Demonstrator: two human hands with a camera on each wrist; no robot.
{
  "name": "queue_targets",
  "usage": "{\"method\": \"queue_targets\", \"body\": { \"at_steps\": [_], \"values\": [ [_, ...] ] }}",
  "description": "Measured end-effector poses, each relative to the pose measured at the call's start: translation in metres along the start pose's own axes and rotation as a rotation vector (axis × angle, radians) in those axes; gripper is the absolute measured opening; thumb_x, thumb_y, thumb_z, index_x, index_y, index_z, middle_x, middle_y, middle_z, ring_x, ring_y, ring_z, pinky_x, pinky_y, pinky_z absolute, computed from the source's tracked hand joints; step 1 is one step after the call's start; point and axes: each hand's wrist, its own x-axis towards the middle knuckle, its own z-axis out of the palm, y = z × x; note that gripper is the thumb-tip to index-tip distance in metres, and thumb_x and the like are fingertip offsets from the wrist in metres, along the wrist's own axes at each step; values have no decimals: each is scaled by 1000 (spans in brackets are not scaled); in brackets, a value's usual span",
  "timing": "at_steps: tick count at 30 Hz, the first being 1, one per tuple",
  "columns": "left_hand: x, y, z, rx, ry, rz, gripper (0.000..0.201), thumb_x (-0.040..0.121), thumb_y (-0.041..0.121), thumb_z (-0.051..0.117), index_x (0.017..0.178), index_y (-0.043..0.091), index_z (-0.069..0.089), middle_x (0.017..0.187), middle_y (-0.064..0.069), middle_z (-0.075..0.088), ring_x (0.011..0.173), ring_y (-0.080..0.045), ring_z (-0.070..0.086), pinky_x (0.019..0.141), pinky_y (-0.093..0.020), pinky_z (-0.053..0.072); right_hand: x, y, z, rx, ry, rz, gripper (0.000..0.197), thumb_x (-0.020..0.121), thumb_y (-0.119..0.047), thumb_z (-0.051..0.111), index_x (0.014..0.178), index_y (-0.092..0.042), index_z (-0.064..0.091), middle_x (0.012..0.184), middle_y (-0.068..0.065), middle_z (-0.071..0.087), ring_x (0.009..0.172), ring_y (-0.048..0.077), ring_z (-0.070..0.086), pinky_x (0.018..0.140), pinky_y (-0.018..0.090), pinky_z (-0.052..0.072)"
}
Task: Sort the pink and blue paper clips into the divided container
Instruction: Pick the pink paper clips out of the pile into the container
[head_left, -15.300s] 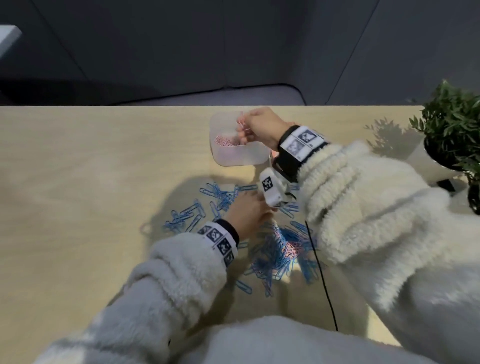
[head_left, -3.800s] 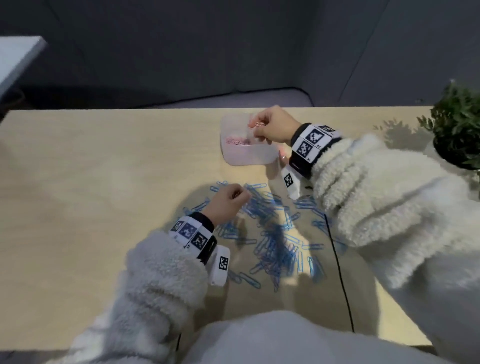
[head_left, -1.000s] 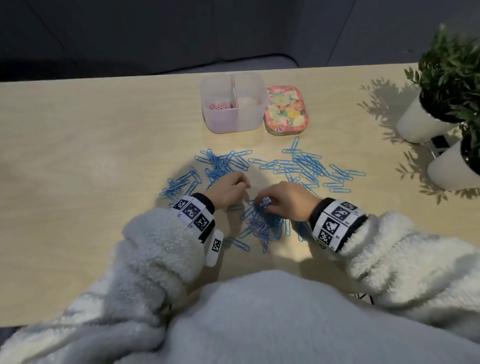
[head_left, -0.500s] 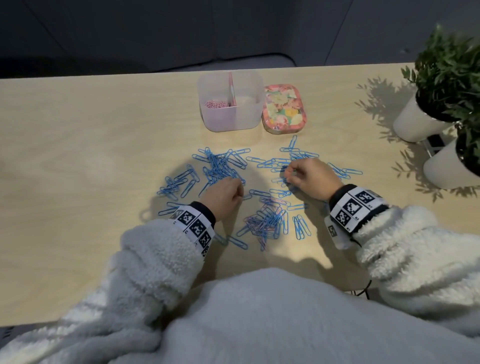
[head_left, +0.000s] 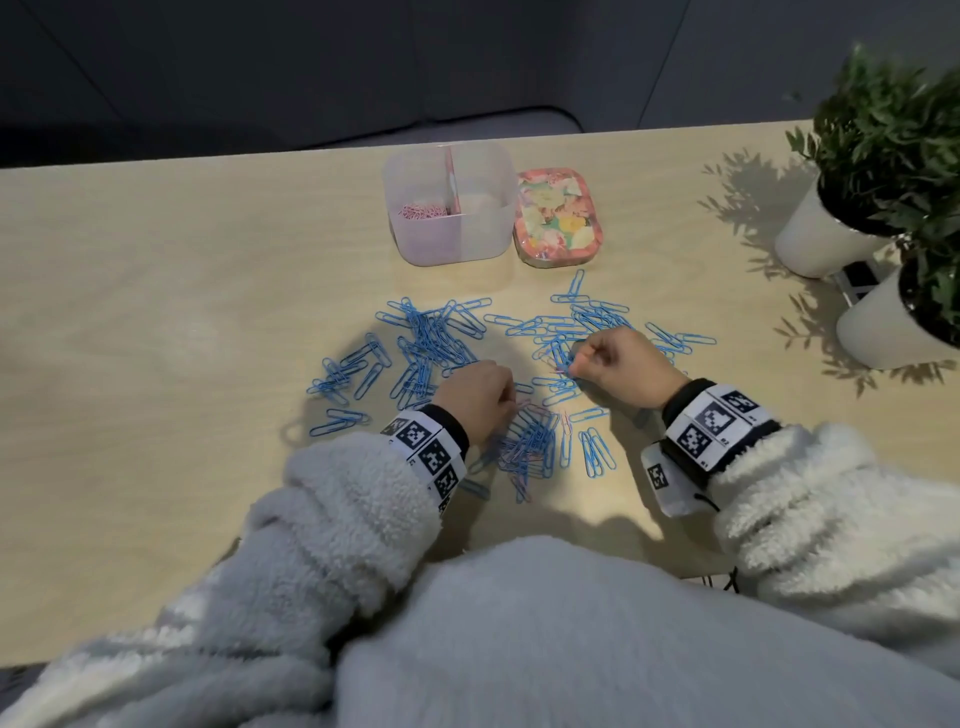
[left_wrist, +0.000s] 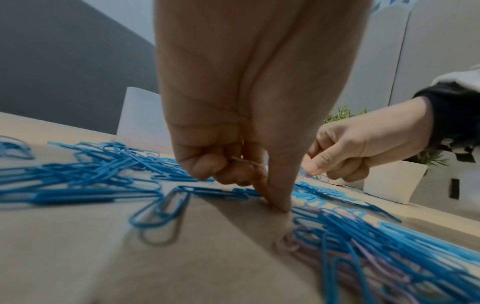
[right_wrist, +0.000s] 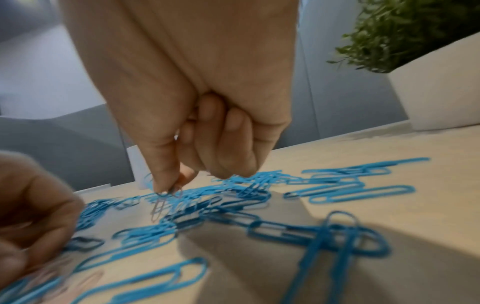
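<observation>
A clear divided container (head_left: 449, 244) stands at the far middle of the table, with pink clips (head_left: 422, 210) in its left compartment. Blue paper clips (head_left: 431, 338) lie scattered in front of it. A near pile (head_left: 530, 447) mixes blue and pink ones. My right hand (head_left: 571, 366) hovers over the right cluster, and its thumb and forefinger pinch a pale pink clip (right_wrist: 159, 207) that dangles just above the table. My left hand (head_left: 511, 400) has its thumb and forefinger tips pressed together on the table (left_wrist: 276, 205). A thin pink clip (left_wrist: 241, 160) shows among its curled fingers.
A floral-lidded tin (head_left: 558, 218) sits right beside the container. Two white pots with green plants (head_left: 831, 228) (head_left: 893, 322) stand at the right edge. Bare wood stretches to the left (head_left: 156, 322). My fleece sleeves cover the near edge.
Over the last second my right hand left the near pile for the right cluster and picked a pink clip there. The left hand shifted slightly right.
</observation>
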Motion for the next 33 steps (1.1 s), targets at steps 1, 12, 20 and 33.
{"method": "queue_targets", "body": {
  "at_steps": [1, 12, 20, 33],
  "values": [
    [0, -1, -1, 0, -22, 5, 17, 88, 18, 55, 99, 7, 61, 109, -13, 57, 103, -28, 54, 86, -33, 40, -1, 0, -4, 49, -5, 3, 31, 81, -17, 67, 56, -23, 52, 53, -6, 54, 46, 2, 45, 55, 23, 39],
    [9, -19, -14, -533, -73, -88, 18, 89, 12, 56, 104, 6, 62, 75, 5, 54, 69, -8, 50, 65, -16, 41, -8, 12, -26, 329, 19, 139, 20, 73, -1, 74, 64, -12, 59, 49, -1, 55, 31, -2, 42, 37, 9, 35],
    [20, 3, -21, -1046, -280, -370, 33, 94, 23, 40, 62, 16, 45, 64, 1, 46, 53, -11, 36, 47, -19, 30, -19, 16, -26, 441, 122, 135, 21, 92, -6, 53, 73, -9, 62, 37, -14, 54, 32, -1, 40, 39, 9, 30],
    [22, 12, 7, 95, -141, 178, 18, 88, 19, 55, 102, 8, 59, 108, -12, 62, 104, -27, 56, 87, -35, 42, -32, -1, 25, -39, -51, 161, 20, 75, -23, 71, 62, -21, 56, 56, -4, 58, 55, 14, 55, 66, 29, 46]
  ]
}}
